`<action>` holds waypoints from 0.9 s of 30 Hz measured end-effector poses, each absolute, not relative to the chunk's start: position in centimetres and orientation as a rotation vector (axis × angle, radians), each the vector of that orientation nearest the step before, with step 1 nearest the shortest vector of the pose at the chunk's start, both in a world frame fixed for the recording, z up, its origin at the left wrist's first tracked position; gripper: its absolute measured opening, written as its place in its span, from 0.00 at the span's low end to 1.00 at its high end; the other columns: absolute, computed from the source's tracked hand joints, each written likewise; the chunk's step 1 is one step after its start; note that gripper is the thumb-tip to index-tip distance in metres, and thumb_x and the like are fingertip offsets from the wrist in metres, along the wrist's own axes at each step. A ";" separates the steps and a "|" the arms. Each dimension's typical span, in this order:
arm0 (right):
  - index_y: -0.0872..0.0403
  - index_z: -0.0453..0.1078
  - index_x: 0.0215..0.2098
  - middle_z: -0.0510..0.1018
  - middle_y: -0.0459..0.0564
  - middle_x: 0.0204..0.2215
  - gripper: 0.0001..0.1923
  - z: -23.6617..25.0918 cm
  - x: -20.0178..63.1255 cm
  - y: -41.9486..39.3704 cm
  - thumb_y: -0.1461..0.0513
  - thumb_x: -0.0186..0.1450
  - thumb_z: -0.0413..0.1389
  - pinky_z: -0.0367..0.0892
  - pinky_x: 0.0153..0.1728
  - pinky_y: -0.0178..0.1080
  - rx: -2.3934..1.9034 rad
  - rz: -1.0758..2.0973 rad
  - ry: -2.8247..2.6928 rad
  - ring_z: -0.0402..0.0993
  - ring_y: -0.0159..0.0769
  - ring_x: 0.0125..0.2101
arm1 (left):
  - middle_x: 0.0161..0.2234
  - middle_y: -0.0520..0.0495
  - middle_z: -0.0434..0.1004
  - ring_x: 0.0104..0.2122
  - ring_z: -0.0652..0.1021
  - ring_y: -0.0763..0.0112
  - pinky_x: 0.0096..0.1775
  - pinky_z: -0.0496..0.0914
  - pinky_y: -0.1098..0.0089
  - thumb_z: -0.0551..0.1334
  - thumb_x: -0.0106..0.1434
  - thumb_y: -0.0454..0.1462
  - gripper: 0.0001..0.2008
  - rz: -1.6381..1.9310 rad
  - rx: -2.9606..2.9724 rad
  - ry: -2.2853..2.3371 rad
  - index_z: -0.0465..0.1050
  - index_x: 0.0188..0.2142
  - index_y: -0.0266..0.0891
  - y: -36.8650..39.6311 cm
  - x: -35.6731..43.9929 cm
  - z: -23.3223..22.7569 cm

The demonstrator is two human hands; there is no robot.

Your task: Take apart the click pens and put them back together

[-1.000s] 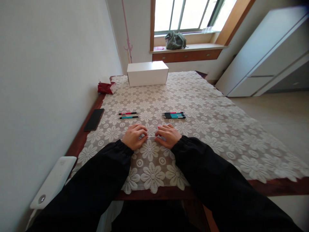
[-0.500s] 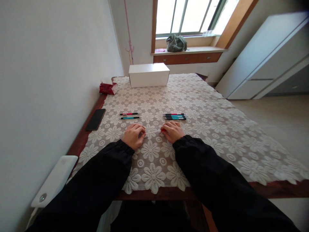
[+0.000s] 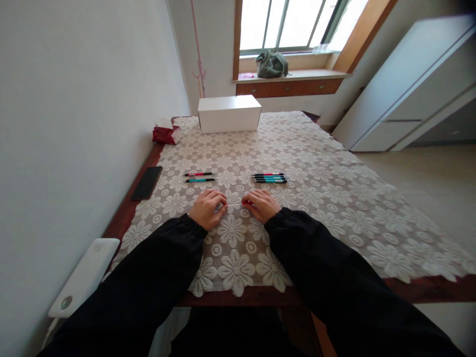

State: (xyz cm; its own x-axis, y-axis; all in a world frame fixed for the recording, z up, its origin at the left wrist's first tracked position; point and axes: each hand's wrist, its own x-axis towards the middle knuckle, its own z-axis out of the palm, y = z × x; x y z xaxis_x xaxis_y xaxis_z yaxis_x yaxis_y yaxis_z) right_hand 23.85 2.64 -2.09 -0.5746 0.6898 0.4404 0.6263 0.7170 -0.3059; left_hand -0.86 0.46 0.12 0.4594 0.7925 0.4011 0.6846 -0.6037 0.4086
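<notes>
1. One thin white rod (image 3: 234, 205), most likely the inner tube of a pen, is held level just above the tablecloth, right in front of the person and between the two hands.
2. The left hand (image 3: 206, 208) has its fingers curled together, pinched on the rod's left end.
3. The right hand (image 3: 261, 204) is closed on the rod's right end, where one small red piece (image 3: 247, 202) shows at the fingertips; whether that piece is joined to the rod I cannot tell.
4. Two black sleeves (image 3: 156, 277) run from the bottom edge up to the wrists.
5. Just beyond the right hand lies a tight row of pens (image 3: 269, 178); about four can be counted, with red and teal barrels, all lying side by side and touching.
6. Beyond the left hand lie two more pens (image 3: 200, 177), one red and one teal, parallel and a little apart from each other.
7. One black phone (image 3: 147, 183) lies flat near the table's left edge.
8. One white box (image 3: 229, 113) stands at the far end, with one red tissue pack (image 3: 165, 134) near its left side.
9. The table (image 3: 124, 214) is dark wood, covered by a cream lace tablecloth (image 3: 316, 188) patterned with flowers.
10. The table stands against a white wall (image 3: 74, 124) on the left.
11. A window (image 3: 290, 22) is at the far side, and one grey-green bag (image 3: 270, 64) sits on its wooden sill.
12. One white cabinet (image 3: 409, 84) stands at the right.
13. One white device (image 3: 84, 277) sits low beside the left sleeve.
</notes>
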 end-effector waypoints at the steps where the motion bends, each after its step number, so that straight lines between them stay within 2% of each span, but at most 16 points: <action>1: 0.51 0.70 0.38 0.79 0.50 0.35 0.05 -2.1 23.8 2.6 0.60 0.70 0.54 0.60 0.44 0.41 -0.983 0.168 -2.389 0.72 0.39 0.38 | 0.44 0.47 0.79 0.50 0.74 0.60 0.56 0.69 0.54 0.62 0.65 0.37 0.03 0.849 2.525 1.263 0.74 0.34 0.42 0.5 -0.8 0.1; 7: 0.52 0.69 0.40 0.78 0.50 0.34 0.06 -1.8 23.2 2.0 0.60 0.72 0.51 0.62 0.39 0.39 -0.871 0.225 -2.410 0.73 0.37 0.36 | 0.45 0.47 0.79 0.51 0.74 0.62 0.58 0.68 0.56 0.60 0.67 0.38 0.05 0.842 2.558 1.143 0.74 0.36 0.43 0.4 -0.6 0.2; 20: 0.51 0.69 0.39 0.78 0.49 0.33 0.06 -1.4 22.8 1.6 0.61 0.72 0.51 0.65 0.39 0.38 -0.830 0.232 -2.406 0.73 0.36 0.34 | 0.43 0.46 0.79 0.49 0.75 0.62 0.56 0.69 0.56 0.59 0.68 0.39 0.06 0.872 2.538 1.144 0.74 0.37 0.42 0.1 -0.5 0.2; 27: 0.51 0.69 0.42 0.78 0.50 0.35 0.08 -1.3 22.9 1.5 0.61 0.73 0.49 0.64 0.39 0.39 -0.842 0.214 -2.408 0.74 0.37 0.36 | 0.43 0.47 0.80 0.50 0.75 0.62 0.55 0.69 0.56 0.60 0.68 0.41 0.06 0.880 2.532 1.140 0.75 0.37 0.43 0.0 -0.3 0.4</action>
